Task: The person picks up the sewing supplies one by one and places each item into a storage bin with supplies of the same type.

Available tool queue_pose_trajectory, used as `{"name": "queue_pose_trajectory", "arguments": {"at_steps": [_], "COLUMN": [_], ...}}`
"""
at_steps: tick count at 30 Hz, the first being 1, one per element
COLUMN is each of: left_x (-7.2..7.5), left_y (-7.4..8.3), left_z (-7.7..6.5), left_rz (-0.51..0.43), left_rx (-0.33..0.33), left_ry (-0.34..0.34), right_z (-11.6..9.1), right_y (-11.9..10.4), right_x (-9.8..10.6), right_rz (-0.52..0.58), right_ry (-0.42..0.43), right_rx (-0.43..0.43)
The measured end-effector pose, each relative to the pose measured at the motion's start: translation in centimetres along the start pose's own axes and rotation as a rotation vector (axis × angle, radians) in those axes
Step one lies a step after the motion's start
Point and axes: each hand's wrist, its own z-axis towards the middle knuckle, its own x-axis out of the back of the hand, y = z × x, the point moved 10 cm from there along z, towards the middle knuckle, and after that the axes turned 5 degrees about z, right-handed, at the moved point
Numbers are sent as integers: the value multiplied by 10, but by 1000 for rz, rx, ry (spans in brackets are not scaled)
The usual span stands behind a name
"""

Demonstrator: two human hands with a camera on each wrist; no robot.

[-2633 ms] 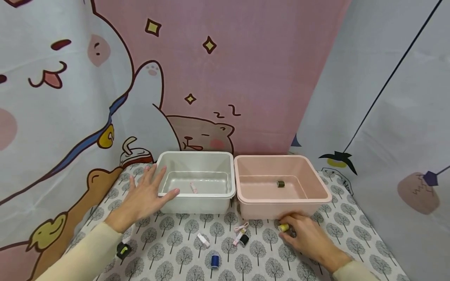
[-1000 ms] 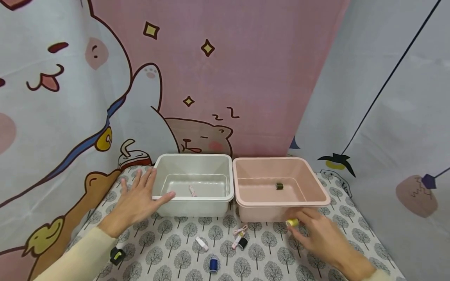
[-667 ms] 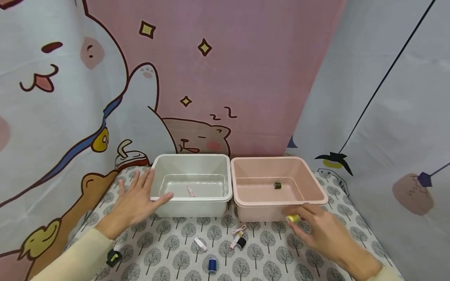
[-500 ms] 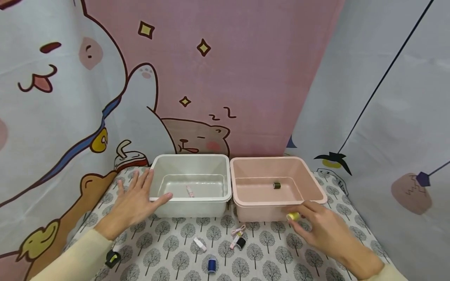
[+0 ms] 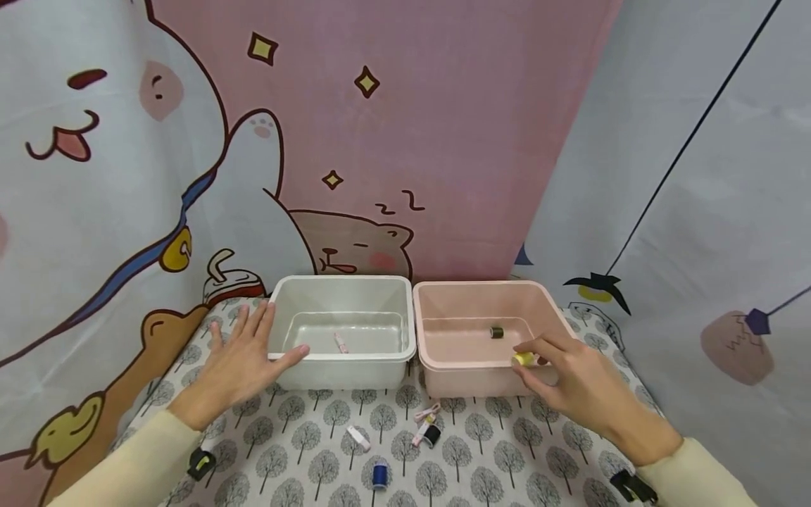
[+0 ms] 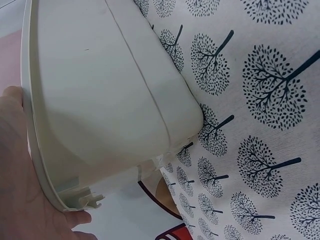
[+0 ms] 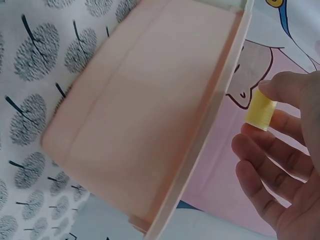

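My right hand (image 5: 579,384) pinches a yellow thread spool (image 5: 523,359) between thumb and fingertips, over the front rim of the pink bin (image 5: 469,384). In the right wrist view the spool (image 7: 261,110) shows above that rim, other fingers loosely bent. A dark green thread spool (image 5: 497,332) lies inside the pink bin. With its fingers spread and straight, my left hand (image 5: 237,366) rests at the left rim of the white bin (image 5: 345,357). One small pink-and-white stick-like piece (image 5: 341,343) lies on that bin's floor.
On the tree-print cloth (image 5: 272,461) in front lie a blue thread spool (image 5: 379,477), a black one (image 5: 431,436), a small white block (image 5: 358,438), a pink-and-white piece (image 5: 419,435) and a pink loop (image 5: 427,412). Both bins stand side by side against a printed backdrop (image 5: 469,141).
My right hand has lifted the yellow spool from the cloth, up along the pink bin's front wall to its rim. The left hand stays at the white bin.
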Motion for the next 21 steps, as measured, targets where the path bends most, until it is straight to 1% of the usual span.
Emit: {"name": "queue_pose_trajectory", "arguments": {"at_steps": [3,8,13,18,21], "left_x": [0,-2,-1,0,0], "left_y": [-2,-3,-2,-1,-1], "left_z": [0,1,1,1,0], "left_rz": [2,-2,6,4,3], "left_rx": [1,5,3,1,3], "left_ry": [-5,-14,-4,3,4], "right_z": [9,24,34,44,51], "right_y": [6,20,34,52,60], "right_x": [0,-4,-14,-24,-29], "right_rz": [-21,-49,-51,-35,-29], "right_ry": [-7,-44,-109,-183,-217], "right_rx": [-13,-66,-106,-179,-203]}}
